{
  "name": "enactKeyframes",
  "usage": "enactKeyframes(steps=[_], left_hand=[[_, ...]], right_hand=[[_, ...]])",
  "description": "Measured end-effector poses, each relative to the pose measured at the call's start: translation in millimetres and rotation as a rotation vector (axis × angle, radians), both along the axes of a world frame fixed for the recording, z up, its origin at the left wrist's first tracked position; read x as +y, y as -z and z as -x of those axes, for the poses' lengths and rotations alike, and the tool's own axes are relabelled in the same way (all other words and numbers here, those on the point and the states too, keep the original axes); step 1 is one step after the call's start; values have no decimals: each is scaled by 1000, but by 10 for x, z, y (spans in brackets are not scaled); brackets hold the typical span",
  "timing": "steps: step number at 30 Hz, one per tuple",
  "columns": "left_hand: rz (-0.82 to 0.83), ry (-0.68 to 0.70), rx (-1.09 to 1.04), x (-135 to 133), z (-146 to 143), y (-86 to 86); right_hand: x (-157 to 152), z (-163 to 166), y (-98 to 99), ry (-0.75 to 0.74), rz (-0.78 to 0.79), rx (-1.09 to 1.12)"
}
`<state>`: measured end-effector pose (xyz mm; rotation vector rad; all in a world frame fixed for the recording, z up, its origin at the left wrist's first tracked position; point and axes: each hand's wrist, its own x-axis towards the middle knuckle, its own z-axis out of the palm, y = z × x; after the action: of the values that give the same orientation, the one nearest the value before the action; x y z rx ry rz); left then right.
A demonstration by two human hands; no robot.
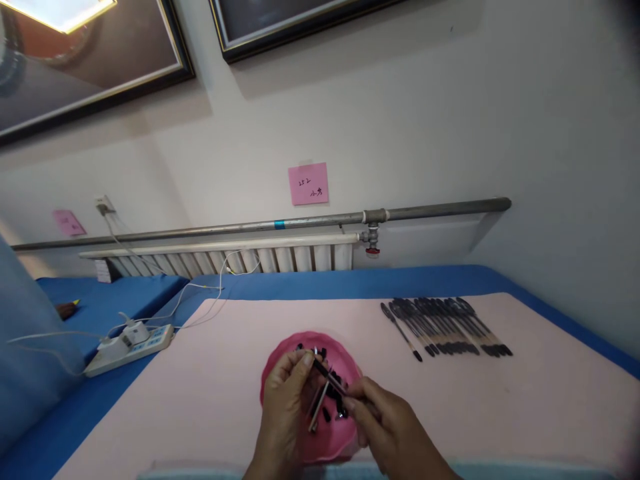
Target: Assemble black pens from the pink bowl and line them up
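Both my hands meet over a pink bowl [280,360] near the table's front edge. My left hand [283,407] pinches the upper end of a black pen [327,379] with thumb and fingers closed. My right hand [387,427] grips the pen's lower end, fingers closed. In the bowl lie several small black pen parts [336,408] and another pen barrel [316,407]. A row of several assembled black pens [445,325] lies on the pink table cover [210,387] to the right of the bowl.
A white power strip [130,347] with plugs and cables sits on the blue cloth at the left. A radiator [240,259] and a grey pipe [310,220] run along the wall behind. A pink note [309,183] is stuck on the wall.
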<state>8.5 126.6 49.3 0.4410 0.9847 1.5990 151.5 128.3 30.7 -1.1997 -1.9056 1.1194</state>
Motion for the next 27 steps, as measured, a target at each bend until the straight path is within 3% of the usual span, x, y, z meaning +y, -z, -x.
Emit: enactKeyframes(steps=[2,7,12,16,19,21,27], left_hand=[[0,0,0,2,2,9],[13,21,3,0,1,41],[32,24,40,-16,-2,48],[-10,84,122,-35,0,35],[-31,120,222,-22,26,37],[-35,172,415,2,51,61],[-129,448,1409,48,20,222]], right_hand=[[10,-6,5,-42,48,23],[4,-22,12,54,-90,-11],[-7,-32,-3,-44,-10,28],[-10,-28,-36,-24,-86,-12],[42,-81,-115,-33,-16,33],[110,-147,-157,32,18,63],[258,-298,-135,202,67,114]])
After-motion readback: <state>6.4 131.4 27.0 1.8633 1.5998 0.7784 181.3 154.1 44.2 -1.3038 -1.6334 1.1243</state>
